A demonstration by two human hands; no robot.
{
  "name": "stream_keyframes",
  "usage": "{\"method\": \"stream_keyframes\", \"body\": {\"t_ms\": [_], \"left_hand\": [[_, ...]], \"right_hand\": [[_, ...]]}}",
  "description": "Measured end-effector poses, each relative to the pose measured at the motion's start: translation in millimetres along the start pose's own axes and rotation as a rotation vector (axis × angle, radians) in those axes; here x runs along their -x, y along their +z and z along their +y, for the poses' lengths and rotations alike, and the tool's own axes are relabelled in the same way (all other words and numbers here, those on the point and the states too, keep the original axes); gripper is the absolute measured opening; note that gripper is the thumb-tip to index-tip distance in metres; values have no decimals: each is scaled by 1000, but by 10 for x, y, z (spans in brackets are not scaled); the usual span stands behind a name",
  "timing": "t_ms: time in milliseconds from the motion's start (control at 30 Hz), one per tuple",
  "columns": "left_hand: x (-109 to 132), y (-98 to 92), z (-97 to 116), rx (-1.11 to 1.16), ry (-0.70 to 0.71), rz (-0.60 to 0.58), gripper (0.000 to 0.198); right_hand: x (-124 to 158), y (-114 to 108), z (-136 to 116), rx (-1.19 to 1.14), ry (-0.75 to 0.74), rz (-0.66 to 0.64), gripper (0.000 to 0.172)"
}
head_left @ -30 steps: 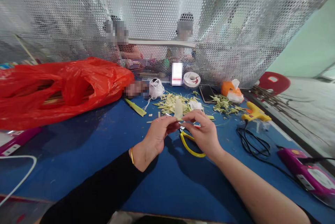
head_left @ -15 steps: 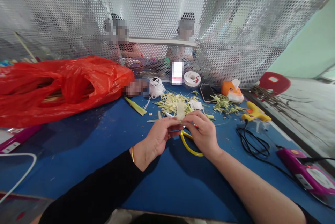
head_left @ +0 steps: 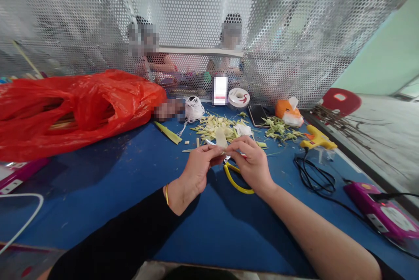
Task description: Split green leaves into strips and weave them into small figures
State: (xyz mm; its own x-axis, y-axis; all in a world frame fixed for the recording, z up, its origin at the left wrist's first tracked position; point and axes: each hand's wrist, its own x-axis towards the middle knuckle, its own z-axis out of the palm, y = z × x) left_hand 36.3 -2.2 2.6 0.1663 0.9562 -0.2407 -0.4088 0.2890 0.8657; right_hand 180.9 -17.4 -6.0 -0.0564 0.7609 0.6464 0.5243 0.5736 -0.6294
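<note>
Since the earlier frame the pale leaf strip [head_left: 221, 137] has shifted a little to the left together with both hands. I see it standing upright above the table [head_left: 114, 175], pinched at its lower end. My left hand [head_left: 196, 171] and right hand [head_left: 252, 162] meet there, the fingers closed narrow on the strip. Yellow-handled scissors [head_left: 236, 182] lie just under the right hand, leaf scraps [head_left: 212, 125] behind, a glue gun [head_left: 316, 139] to the right, and a red bag [head_left: 75, 105] well to the left.

A craft workshop: blue worktable [head_left: 98, 192], glue gun [head_left: 316, 140], perforated metal screens [head_left: 294, 31].
</note>
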Motion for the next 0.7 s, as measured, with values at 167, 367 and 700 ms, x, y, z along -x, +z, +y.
{"method": "stream_keyframes", "body": {"t_ms": [167,367,700], "left_hand": [[-13,17,-74,-44,140,62,11],[3,10,-54,-121,160,50,13],[-2,10,32,-317,284,14,8]], "right_hand": [[-4,20,4,-51,113,-5,10],[16,64,-8,-164,362,9,10],[-36,98,43,-367,470,130,21]]}}
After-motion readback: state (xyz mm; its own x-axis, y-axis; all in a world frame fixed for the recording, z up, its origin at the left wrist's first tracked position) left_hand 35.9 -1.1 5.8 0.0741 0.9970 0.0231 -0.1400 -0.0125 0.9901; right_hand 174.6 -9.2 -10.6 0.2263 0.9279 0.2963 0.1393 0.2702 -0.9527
